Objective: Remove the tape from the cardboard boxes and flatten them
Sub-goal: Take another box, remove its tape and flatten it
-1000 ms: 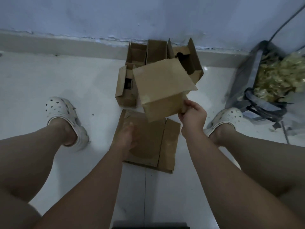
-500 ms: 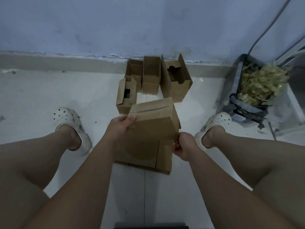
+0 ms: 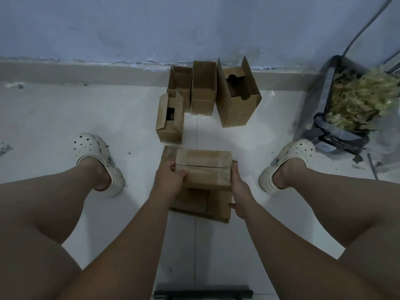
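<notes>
A left hand (image 3: 170, 177) and right hand (image 3: 239, 187) clamp opposite ends of a plain brown box (image 3: 203, 172), its top seam sealed with tape (image 3: 203, 155), just above flattened cardboard (image 3: 192, 201) on the floor (image 3: 65, 109). Half a second earlier the box sat tilted; now it is level.

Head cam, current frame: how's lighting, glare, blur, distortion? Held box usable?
Head view: dim, bluish, soft shadows. Head view: faint sheen on the floor near the open boxes, no hard glare. Head view: held box, left hand and right hand fairly sharp, tape strip readable. Head view: wide-angle stretch swells the legs at the edges.
</notes>
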A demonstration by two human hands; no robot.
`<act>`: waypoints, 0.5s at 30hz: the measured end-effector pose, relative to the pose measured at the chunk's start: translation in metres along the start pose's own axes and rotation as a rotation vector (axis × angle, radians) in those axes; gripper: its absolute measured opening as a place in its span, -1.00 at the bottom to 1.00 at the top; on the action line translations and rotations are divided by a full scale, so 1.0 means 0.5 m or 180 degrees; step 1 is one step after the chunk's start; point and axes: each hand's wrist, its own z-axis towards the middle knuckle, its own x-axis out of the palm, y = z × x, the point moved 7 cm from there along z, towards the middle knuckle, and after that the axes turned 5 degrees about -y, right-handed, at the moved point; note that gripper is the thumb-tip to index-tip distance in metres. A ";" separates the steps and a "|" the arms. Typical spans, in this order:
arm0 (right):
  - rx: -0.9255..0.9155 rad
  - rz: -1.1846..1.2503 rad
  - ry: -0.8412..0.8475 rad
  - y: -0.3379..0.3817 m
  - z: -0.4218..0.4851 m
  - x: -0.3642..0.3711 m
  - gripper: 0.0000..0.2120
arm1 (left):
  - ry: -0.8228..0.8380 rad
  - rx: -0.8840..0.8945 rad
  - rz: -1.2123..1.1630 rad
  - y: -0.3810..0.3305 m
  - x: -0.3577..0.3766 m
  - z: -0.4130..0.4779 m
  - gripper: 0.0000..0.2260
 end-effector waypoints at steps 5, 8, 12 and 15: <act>-0.0761 0.0024 -0.0419 0.029 0.009 -0.007 -0.40 | 0.0003 -0.0181 -0.0038 0.039 0.027 0.006 -0.57; -0.1116 -0.0242 -0.0539 0.043 0.019 -0.005 -0.56 | 0.0061 -0.0311 0.0031 0.053 0.040 0.010 -0.62; -0.1164 -0.0713 -0.0802 0.045 0.046 -0.016 -0.70 | 0.0104 -0.0451 0.0037 0.053 0.054 0.016 -0.62; -0.1149 -0.0847 -0.0899 0.054 0.065 -0.023 -0.73 | -0.0127 -0.0477 0.0197 0.035 0.056 0.018 -0.60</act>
